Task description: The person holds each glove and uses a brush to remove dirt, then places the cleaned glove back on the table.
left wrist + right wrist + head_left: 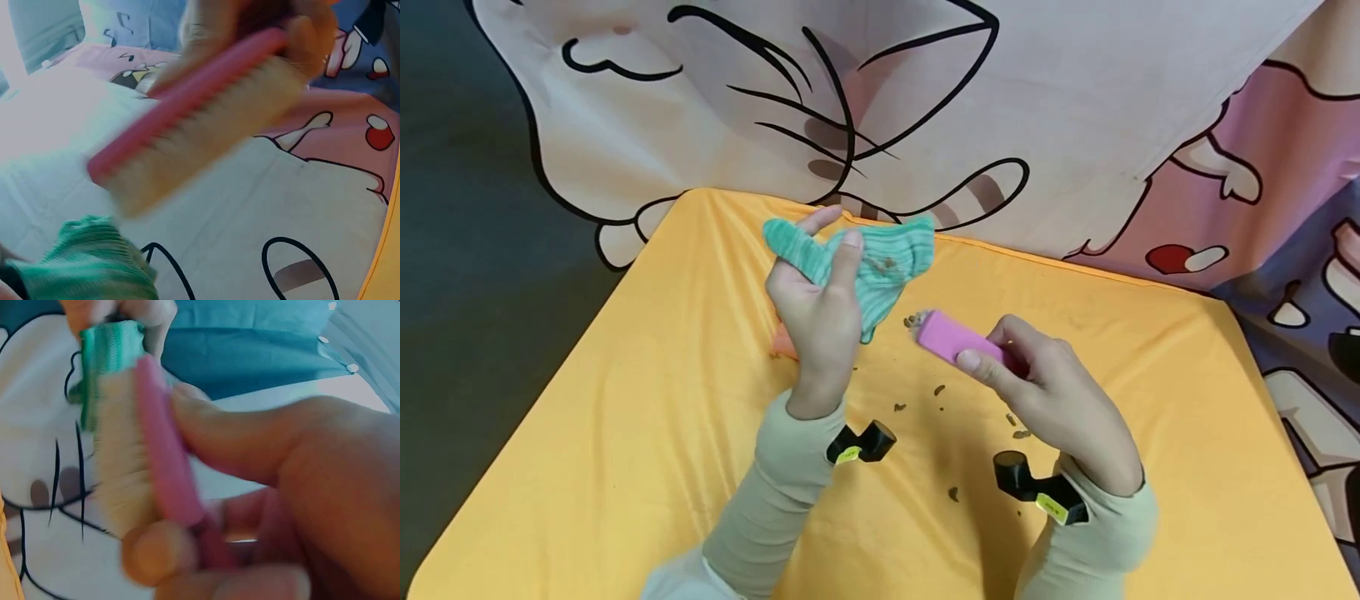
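My left hand (820, 317) holds up a small green striped knitted sock (887, 246), thumb laid over it and its toe end pointing left. Brown dirt marks the sock near the cuff. To the right, my right hand (1052, 383) grips a pink brush (958, 337) with pale bristles. In the left wrist view the brush (187, 119) is blurred and stands above the sock (94, 262). The right wrist view shows the thumb and fingers around the pink back of the brush (165, 450), with the sock (112, 347) behind it.
A yellow cloth (662, 433) covers the table, with several brown bits (940, 390) scattered on it. An orange object (784, 343), mostly hidden, lies behind my left hand. A cartoon-printed curtain (1075, 125) hangs along the table's far edge.
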`<state>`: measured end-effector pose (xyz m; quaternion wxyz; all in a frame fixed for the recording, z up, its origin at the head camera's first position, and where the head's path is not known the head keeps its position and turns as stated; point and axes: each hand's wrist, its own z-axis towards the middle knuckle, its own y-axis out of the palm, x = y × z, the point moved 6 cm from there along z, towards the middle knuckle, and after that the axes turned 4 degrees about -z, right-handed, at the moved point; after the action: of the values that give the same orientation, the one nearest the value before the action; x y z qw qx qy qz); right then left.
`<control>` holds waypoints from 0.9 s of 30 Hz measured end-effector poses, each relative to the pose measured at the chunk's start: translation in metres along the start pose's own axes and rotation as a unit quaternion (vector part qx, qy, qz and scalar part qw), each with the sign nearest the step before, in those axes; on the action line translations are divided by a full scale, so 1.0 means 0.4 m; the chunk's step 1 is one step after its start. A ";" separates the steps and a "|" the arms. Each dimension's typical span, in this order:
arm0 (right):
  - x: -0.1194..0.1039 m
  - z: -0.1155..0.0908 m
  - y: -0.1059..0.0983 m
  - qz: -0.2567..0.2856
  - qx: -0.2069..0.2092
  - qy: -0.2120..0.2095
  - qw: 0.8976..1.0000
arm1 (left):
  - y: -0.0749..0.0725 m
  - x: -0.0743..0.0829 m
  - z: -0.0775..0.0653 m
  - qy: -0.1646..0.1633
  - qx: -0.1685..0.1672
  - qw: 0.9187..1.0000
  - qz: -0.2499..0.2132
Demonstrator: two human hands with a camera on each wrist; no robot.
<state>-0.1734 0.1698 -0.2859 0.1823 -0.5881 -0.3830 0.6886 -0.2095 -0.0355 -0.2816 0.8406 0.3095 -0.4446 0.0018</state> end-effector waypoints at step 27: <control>-0.023 0.045 0.019 0.181 0.322 -0.029 0.929 | 0.075 -0.023 -0.041 -0.088 -0.199 0.976 -0.008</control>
<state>-0.1867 0.1528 -0.2851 0.2234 -0.5365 -0.0330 0.8132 -0.2111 -0.0001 -0.2798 0.8426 0.1388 -0.5060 -0.1211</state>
